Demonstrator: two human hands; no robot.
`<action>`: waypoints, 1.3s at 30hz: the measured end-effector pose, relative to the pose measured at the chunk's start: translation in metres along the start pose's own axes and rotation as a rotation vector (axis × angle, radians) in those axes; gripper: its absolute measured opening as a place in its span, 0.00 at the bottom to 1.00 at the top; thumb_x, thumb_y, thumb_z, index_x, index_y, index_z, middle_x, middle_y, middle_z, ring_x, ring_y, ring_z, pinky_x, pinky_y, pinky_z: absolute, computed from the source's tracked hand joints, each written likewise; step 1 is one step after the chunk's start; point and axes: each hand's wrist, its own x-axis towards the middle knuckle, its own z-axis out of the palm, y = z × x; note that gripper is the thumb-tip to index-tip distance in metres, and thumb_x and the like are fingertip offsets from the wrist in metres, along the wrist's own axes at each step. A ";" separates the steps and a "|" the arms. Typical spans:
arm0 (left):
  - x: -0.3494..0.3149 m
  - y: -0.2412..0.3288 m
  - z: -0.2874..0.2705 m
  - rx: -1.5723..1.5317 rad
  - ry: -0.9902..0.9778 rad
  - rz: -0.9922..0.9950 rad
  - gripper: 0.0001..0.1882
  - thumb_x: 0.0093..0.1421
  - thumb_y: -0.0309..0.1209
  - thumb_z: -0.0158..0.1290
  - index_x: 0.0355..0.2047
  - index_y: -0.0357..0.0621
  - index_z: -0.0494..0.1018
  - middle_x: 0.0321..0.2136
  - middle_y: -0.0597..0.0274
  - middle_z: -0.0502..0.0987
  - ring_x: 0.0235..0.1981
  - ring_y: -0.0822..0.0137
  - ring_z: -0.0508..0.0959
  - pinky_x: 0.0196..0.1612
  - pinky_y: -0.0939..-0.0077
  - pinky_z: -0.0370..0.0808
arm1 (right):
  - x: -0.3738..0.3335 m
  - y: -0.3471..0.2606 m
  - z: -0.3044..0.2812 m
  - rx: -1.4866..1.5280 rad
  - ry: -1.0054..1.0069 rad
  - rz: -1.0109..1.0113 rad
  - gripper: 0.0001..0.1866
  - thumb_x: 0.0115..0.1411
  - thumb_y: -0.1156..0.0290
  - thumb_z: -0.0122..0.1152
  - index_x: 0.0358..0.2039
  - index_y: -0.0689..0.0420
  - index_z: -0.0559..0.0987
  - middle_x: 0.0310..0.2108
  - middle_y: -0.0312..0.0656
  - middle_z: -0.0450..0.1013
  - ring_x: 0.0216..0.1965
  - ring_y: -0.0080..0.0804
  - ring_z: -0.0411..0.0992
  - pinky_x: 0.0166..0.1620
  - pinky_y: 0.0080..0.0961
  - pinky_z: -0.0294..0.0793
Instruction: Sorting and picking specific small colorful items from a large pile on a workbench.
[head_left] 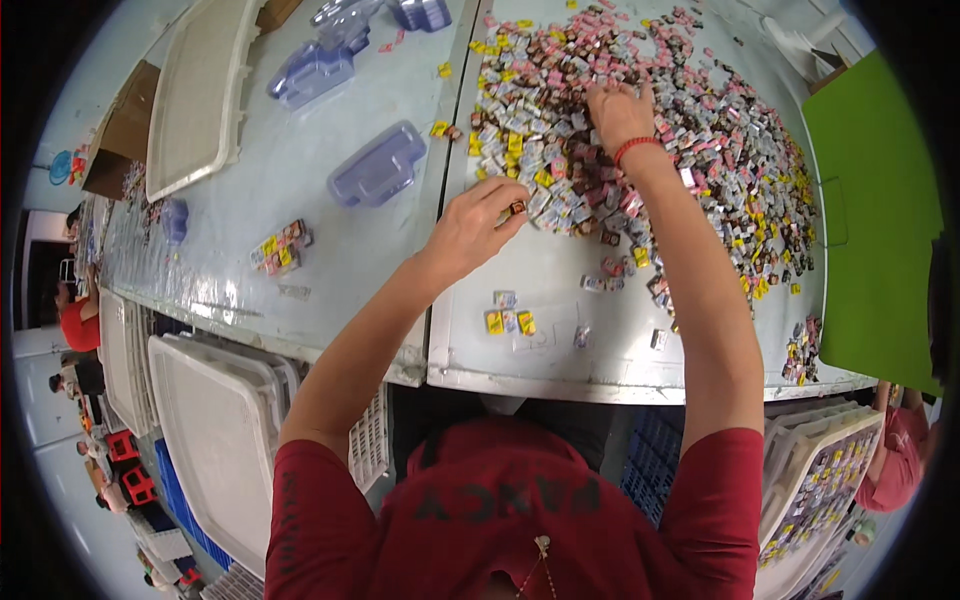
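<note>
My left hand (474, 228) is closed in a pinch on a small dark brown wrapped piece (517, 207), at the near left edge of a big pile. The pile of small wrapped pieces (560, 205) is mixed pink, yellow, white and brown. Over its middle, my right hand (622, 118), with a red bracelet on the wrist, reaches down with fingers bent and apart. Its fingertips are among the pieces, and no held piece shows. Left of the pile lies a translucent bluish plastic tray (378, 165) with a stepped outline. Several loose pieces (510, 318) lie near the table's front edge.
More bluish trays (312, 75) lie at the far left, beside a large white tray (198, 95). A filled clear pack (282, 248) rests on the left table. A green board (868, 220) stands at the right. White trays (215, 440) are stacked below the table; other people are farther off.
</note>
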 end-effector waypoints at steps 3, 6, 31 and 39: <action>-0.026 0.007 -0.007 -0.023 -0.072 -0.052 0.09 0.52 0.23 0.59 0.33 0.41 0.72 0.33 0.58 0.75 0.31 0.57 0.77 0.35 0.67 0.76 | -0.005 0.011 0.002 0.052 0.117 0.032 0.07 0.57 0.69 0.54 0.36 0.54 0.76 0.37 0.42 0.77 0.43 0.43 0.74 0.54 0.56 0.59; -0.046 0.000 -0.007 -0.041 -0.166 -0.127 0.09 0.52 0.24 0.59 0.32 0.40 0.71 0.34 0.59 0.76 0.33 0.58 0.77 0.35 0.68 0.75 | -0.034 0.001 -0.026 0.285 0.272 -0.009 0.07 0.55 0.67 0.61 0.33 0.53 0.75 0.32 0.38 0.75 0.38 0.39 0.74 0.49 0.46 0.63; -0.052 -0.018 -0.006 -0.077 -0.168 -0.106 0.12 0.49 0.29 0.63 0.33 0.41 0.73 0.37 0.62 0.79 0.43 0.58 0.75 0.45 0.68 0.73 | -0.203 -0.069 -0.045 0.629 0.080 -0.068 0.09 0.51 0.69 0.66 0.35 0.50 0.80 0.41 0.34 0.74 0.47 0.34 0.70 0.60 0.50 0.53; -0.053 -0.016 0.006 0.068 -0.068 0.032 0.11 0.49 0.32 0.63 0.31 0.42 0.75 0.35 0.63 0.79 0.40 0.59 0.76 0.45 0.69 0.73 | -0.211 -0.065 -0.049 0.572 0.112 0.056 0.14 0.54 0.68 0.64 0.42 0.50 0.79 0.42 0.36 0.74 0.45 0.36 0.71 0.59 0.49 0.55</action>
